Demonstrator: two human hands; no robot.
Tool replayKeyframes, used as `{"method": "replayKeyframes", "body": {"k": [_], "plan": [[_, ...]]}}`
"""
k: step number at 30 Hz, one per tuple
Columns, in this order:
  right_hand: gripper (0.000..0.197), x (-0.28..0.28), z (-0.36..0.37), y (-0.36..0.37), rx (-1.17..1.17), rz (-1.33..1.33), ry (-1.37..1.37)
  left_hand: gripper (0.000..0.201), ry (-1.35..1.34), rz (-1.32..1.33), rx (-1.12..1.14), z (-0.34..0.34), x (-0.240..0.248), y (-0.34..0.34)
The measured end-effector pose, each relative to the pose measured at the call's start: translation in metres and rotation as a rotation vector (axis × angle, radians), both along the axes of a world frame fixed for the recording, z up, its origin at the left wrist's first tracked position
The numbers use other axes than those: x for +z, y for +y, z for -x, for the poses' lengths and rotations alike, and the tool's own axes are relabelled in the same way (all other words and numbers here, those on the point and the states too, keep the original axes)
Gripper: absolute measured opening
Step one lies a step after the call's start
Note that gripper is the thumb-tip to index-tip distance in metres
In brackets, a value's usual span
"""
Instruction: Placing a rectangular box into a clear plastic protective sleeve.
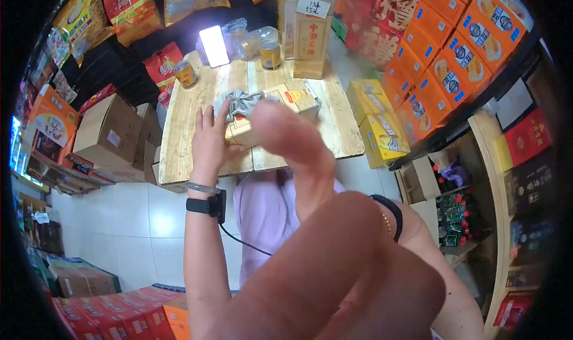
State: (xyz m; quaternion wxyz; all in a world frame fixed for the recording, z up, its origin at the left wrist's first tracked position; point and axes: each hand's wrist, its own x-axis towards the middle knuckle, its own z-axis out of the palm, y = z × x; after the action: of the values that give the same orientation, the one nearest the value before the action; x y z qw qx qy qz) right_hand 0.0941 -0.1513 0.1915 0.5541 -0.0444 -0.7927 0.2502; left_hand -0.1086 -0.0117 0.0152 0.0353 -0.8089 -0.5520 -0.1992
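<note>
My left hand [210, 138] lies at the left end of a long cream and tan cardboard box [242, 133] on the table, its fingers spread and its thumb along the box's front side. Crumpled on top of the box is a grey cloth [242, 103], close to my left fingertips. My right hand [313, 170] is raised very near the camera, large and partly blurred. Its thumb sticks out over the box and hides part of it, while the other fingers bend toward the lower edge. Nothing shows in it, and some fingertips are out of view.
On the wooden table [188, 134] stand a bright lit screen [215, 46], a gold can [185, 74], a clear jar with a yellow label [270, 55] and a tall tan box [311, 42]. Yellow cartons [384, 137] and stacked orange boxes [444, 71] stand right; brown cartons [108, 131] stand left.
</note>
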Motion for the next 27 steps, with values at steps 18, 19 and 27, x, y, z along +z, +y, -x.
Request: {"method": "replayKeyframes", "body": {"k": [18,19,27], "plan": [[0.020,-0.017,-0.006,0.015,-0.212,-0.204,-0.127,0.122,0.008,-0.002,-0.007,0.002,-0.007,0.003],[0.021,-0.019,-0.007,0.015,-0.225,-0.211,-0.132,0.122,0.003,0.002,0.005,0.000,-0.004,0.002],[0.026,-0.041,-0.011,0.026,-0.317,-0.273,-0.166,0.121,0.005,0.023,0.000,-0.003,0.001,0.000]]}}
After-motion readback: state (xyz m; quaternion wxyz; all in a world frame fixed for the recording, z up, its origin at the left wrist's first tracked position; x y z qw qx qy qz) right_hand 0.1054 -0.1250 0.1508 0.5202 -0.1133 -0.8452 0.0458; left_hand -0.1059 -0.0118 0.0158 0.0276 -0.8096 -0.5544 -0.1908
